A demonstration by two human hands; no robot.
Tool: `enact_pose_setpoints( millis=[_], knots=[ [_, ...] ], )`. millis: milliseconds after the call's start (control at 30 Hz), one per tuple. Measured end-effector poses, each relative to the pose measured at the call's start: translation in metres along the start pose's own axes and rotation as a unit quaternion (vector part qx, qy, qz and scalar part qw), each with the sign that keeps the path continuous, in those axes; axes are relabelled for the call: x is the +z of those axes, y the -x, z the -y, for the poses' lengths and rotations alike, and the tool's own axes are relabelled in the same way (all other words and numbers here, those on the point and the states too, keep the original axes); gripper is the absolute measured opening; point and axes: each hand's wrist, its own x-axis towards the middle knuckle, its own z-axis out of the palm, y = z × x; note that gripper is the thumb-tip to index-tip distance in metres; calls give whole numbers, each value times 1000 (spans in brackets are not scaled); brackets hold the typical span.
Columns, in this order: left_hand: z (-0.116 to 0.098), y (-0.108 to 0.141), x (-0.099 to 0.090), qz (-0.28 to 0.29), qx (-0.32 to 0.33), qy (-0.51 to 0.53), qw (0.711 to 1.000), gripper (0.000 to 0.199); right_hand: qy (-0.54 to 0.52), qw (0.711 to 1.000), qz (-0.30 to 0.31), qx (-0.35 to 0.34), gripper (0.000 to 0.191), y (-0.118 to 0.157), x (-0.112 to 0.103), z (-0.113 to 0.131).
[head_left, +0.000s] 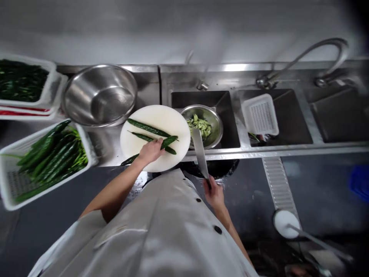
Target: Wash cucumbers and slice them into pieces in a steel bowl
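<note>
On the round white cutting board (132,142) lie several long dark green cucumbers. My left hand (151,151) is closed over one cucumber (169,142), whose far end sticks out beyond the fingers to the right. A second cucumber (148,127) rests behind the hand, and another (170,150) passes partly beneath it. In my right hand (214,192) is the handle of a broad-bladed kitchen knife (201,156). The knife is held away from the board, its blade pointing forward in front of a steel bowl (219,132) with cut green pieces (201,127).
A large steel basin (99,96) stands left of the board. A white basket (89,148) of cucumbers sits nearer me, with stacked vegetable baskets (53,86) behind. To the right are sinks, one containing a white basket (261,113), and a curved faucet (305,50).
</note>
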Motion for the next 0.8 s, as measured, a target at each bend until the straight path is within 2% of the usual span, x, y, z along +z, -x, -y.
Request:
enact_pose_setpoints(
  millis=[133, 300, 433, 533, 600, 667, 733, 800],
  knots=[
    [-70, -37, 4, 61, 154, -67, 984, 36, -12, 996, -87, 33, 37, 42, 11, -19],
    [-152, -63, 32, 102, 305, -138, 937, 38, -20, 975, -189, 112, 35, 98, 31, -36],
    [-210, -76, 56, 97, 370, -177, 907, 37, -24, 949, -265, 171, 37, 108, 52, -55],
    [-242, -84, 64, 66, 403, -182, 895, 38, -56, 934, -268, 232, 30, 106, 59, -76],
    [-250, -90, 62, 48, 403, -163, 899, 39, -76, 927, -268, 252, 26, 108, 60, -88],
    [-245, -95, 53, 27, 385, -108, 916, 36, -83, 924, -277, 250, 27, 113, 59, -95],
    [-222, -103, 40, -9, 347, -2, 938, 29, -85, 925, -281, 242, 30, 116, 55, -101],
    [-180, -114, 23, -75, 281, 158, 944, 26, -86, 929, -279, 229, 31, 116, 48, -105]
  ],
)
